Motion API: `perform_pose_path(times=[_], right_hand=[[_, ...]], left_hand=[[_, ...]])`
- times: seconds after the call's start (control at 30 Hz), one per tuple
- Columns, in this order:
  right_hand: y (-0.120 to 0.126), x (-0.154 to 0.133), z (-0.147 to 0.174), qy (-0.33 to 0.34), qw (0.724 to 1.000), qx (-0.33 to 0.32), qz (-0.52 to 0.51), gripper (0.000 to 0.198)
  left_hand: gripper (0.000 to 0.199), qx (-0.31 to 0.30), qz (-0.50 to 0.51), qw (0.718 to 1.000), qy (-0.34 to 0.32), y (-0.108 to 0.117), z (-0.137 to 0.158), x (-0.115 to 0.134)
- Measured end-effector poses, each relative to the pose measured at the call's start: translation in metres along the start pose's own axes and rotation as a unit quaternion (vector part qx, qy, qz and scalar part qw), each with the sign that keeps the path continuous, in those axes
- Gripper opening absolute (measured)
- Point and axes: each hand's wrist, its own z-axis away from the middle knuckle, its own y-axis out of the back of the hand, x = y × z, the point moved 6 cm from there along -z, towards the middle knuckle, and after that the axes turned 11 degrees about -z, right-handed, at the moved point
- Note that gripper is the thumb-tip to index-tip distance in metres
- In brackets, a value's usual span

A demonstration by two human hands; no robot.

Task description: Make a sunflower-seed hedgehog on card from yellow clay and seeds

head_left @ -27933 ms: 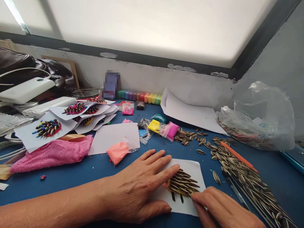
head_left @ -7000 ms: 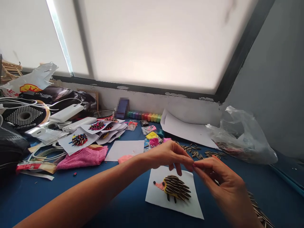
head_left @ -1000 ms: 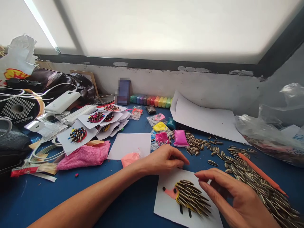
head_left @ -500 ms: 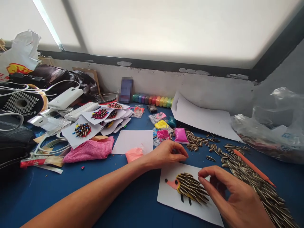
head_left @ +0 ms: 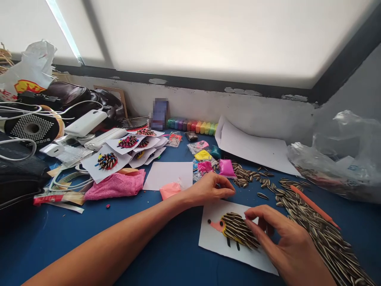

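Flanking a seed-backed hedgehog (head_left: 238, 230) on a paper card (head_left: 207, 237) at the view's 5 o'clock, a right hand (head_left: 285, 240) and a left hand (head_left: 212, 187) work in close. The right, at the animal's 3 o'clock, has thumb and forefinger nearly together; whether they pinch anything cannot be told. The left, at 11 o'clock, is loosely curled, its grip, if any, also unclear. Low right fingertips could snag the seeds and pry them loose, or nudge the card askew, as neither hand visibly pins it. A stray right wrist could scatter the seed pile (head_left: 315, 224) at its 3 o'clock. The hedgehog's long axis runs from 10 to 4 o'clock, black nose (head_left: 209, 221) toward 10, tail end toward 4.
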Motion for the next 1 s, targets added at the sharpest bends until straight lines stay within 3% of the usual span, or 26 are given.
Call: perform_pose_path(times=[0.2,0.73,1.0], right_hand=[[-0.003,-0.001,0.000,0.033,0.999,0.014,0.026,0.014],[-0.010,-0.001,0.002,0.041,0.998,-0.015,0.042,0.021],[0.008,-0.003,-0.003,0.031,0.997,0.075,0.018,0.017]], left_hand=[[0.017,0.006,-0.011,1.000,-0.005,0.002,-0.001,0.000],[0.012,-0.011,0.007,1.000,-0.021,0.000,-0.001,-0.003],[0.013,-0.006,0.049,0.999,0.000,0.004,0.001,0.003]])
